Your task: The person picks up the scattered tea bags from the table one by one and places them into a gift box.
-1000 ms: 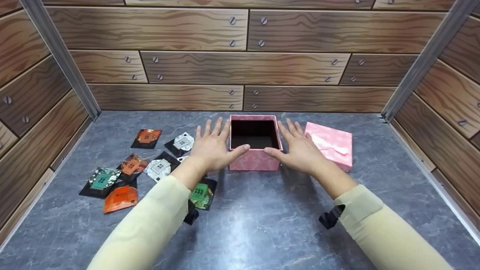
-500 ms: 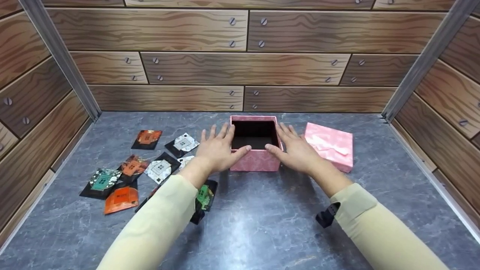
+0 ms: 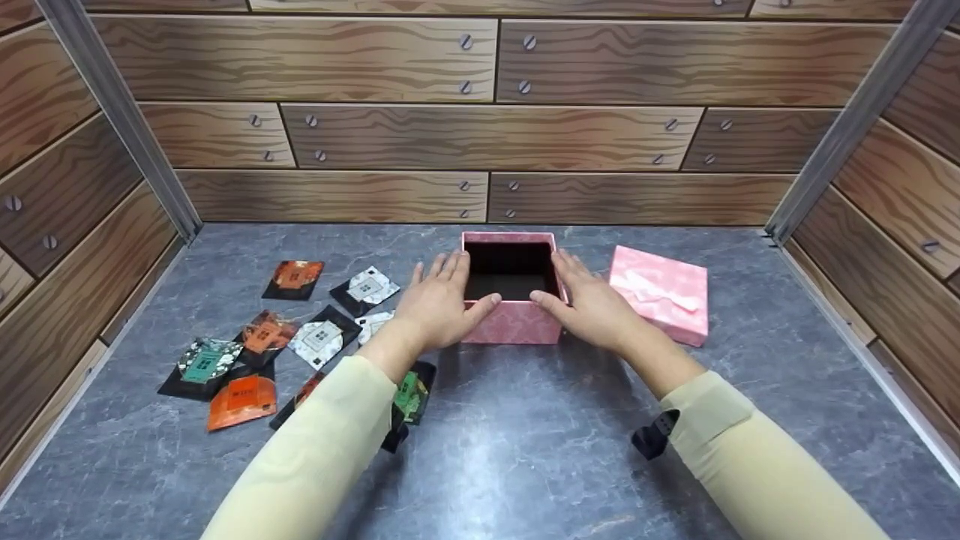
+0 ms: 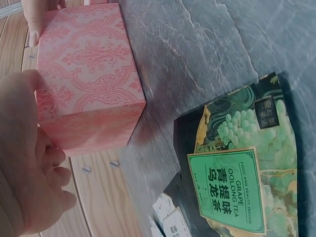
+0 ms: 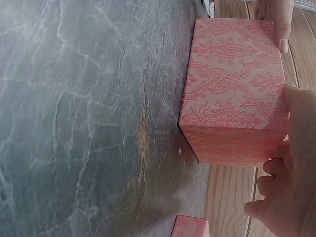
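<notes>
A pink patterned box [image 3: 512,322] stands without its lid, its dark inside facing up. Along its left side lies my left hand [image 3: 435,304], fingers mostly straight and the thumb reaching to the front rim. My right hand [image 3: 596,304] mirrors it on the right side, thumb tip at the same rim. In the left wrist view the left fingers [image 4: 49,165] sit right at the box's side wall. The right wrist view has the right thumb [image 5: 294,96] near the top edge. Farther right lies the pink lid [image 3: 660,292] with a bow.
Several flat tea sachets are scattered left of the box, among them an orange one [image 3: 242,400] and a teal one [image 3: 201,366]. A green grape oolong sachet [image 4: 237,173] lies close by the left forearm, which covers part of another. Wood-patterned walls [image 3: 480,135] surround the grey tabletop [image 3: 510,450].
Both hands have come in against the box's sides, and their spread fingers have drawn closer together. The left forearm has shifted slightly right. The box and lid stay put.
</notes>
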Tool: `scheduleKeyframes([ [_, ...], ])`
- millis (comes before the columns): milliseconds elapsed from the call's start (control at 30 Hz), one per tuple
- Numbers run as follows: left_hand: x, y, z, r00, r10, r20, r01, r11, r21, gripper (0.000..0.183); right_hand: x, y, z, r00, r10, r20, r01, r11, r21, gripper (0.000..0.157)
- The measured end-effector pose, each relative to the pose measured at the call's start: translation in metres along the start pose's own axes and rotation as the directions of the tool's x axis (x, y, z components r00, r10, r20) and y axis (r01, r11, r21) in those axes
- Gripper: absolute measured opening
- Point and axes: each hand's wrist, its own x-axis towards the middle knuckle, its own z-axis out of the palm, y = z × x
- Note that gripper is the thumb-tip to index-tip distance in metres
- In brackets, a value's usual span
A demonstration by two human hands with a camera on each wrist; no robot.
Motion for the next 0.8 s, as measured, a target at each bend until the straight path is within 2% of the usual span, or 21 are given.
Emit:
scheduleKeyframes([
  [300, -0.005, 0.002, -0.001, 1.0, 0.023, 0.001, -0.023, 1.0, 0.003, 0.094, -0.005, 0.001, 0.001, 1.0, -0.016, -0.006, 0.016, 0.999, 0.035, 0.093],
  [800, -0.032, 0.014, 0.003, 0.999, 0.038, -0.026, -0.038, 0.999, -0.004, 0.095, -0.032, -0.002, 0.006, 0.998, -0.044, -0.039, 0.045, 0.999, 0.019, 0.091],
])
